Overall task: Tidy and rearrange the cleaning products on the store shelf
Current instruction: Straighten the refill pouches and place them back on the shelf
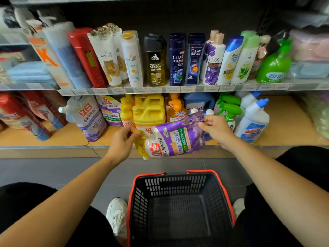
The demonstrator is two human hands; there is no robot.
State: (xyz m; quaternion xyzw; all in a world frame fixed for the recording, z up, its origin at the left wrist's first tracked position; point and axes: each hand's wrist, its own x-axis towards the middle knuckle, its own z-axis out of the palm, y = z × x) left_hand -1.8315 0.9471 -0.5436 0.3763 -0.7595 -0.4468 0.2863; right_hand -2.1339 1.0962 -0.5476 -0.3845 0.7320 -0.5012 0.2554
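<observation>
Left hand (122, 139) pinches the left end of the purple detergent pouch (176, 138); right hand (216, 129) pinches its upper right corner, fingers curled on the film. The pouch is held in the air, tilted, just in front of the yellow jug (151, 113) on the lower shelf (284, 122). A red-rimmed basket (178, 182) sits on the floor below the jug, nearer the person.

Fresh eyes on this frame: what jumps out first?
The purple detergent pouch, held sideways in front of the lower shelf: the left hand pinches its left end, the right hand its upper right corner. Next, the black shopping basket with a red rim on the floor below, and the row of shampoo bottles on the upper shelf.
</observation>
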